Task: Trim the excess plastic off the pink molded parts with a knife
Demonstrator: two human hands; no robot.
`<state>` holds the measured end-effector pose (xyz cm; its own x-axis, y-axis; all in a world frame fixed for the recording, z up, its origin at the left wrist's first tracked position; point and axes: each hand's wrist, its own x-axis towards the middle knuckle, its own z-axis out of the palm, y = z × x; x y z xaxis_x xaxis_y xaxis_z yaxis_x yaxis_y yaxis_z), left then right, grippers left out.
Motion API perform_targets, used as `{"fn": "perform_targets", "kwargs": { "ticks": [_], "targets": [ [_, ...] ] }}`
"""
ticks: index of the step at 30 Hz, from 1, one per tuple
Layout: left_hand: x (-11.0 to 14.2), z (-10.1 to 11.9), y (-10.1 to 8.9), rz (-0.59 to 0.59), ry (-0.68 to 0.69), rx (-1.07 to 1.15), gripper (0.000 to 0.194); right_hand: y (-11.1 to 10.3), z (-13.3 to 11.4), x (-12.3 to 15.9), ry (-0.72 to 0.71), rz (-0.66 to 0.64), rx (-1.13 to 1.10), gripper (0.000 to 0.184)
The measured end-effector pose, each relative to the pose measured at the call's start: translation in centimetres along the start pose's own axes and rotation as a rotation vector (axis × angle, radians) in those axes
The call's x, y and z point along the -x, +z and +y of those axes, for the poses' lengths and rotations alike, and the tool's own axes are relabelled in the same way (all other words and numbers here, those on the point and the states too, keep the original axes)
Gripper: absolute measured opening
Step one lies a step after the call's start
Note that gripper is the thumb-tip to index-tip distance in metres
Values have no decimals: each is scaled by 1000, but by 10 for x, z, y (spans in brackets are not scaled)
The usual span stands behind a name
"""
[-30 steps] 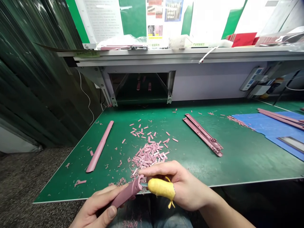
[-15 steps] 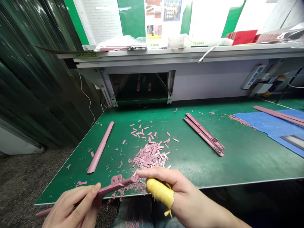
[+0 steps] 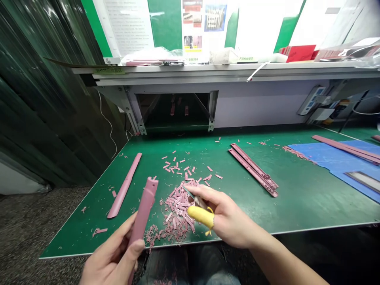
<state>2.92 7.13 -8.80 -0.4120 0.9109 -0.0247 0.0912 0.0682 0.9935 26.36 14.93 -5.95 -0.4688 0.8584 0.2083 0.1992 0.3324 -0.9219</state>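
My left hand (image 3: 115,253) is closed around a long pink plastic part (image 3: 143,213), tilted upward, its notched end with a small hole at the top. My right hand (image 3: 222,209) grips a small knife (image 3: 196,196), its thin blade pointing up and left above the pile of pink plastic pieces (image 3: 181,204). A yellow cover (image 3: 201,216) wraps the right thumb. Blade and pink part are apart. Curly pink shavings (image 3: 166,234) lie below, near the table's front edge.
One pink part (image 3: 126,186) lies at the left of the green table (image 3: 299,206). Two more pink parts (image 3: 253,170) lie right of the pile. A blue sheet (image 3: 332,158) carries further strips. A shelf (image 3: 231,71) spans the back above an opening (image 3: 175,113).
My left hand has turned the pink part from nearly level to steeply upright. My right hand has moved up and away from its end, with the knife over the pile.
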Motion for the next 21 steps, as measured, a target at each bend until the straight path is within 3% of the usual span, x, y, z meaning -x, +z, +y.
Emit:
{"fn": "perform_targets", "kwargs": {
  "ticks": [4, 6, 8, 12, 15, 19, 21],
  "targets": [
    [2, -1, 25, -136, -360, 177, 49, 15, 30, 0, 18, -1, -223, 38],
    [0, -2, 36, -79, -521, 328, 40, 22, 38, -1, -32, 5, -148, 39],
    [-1, -4, 45, -10, -606, 436, 33, 27, 41, -5, -99, 56, 67, 40],
    [0, -3, 55, -10, -612, 466, 28, 25, 35, -26, -172, 153, 526, 48],
    [1, 1, 57, -77, -582, 483, 27, 20, 29, -38, -174, 139, 786, 54],
    [6, 11, 61, -136, -544, 478, 25, 15, 24, -40, -169, 74, 944, 49],
    [9, 14, 63, -104, -519, 471, 27, 13, 23, -38, -175, 67, 978, 45]
  ]
}}
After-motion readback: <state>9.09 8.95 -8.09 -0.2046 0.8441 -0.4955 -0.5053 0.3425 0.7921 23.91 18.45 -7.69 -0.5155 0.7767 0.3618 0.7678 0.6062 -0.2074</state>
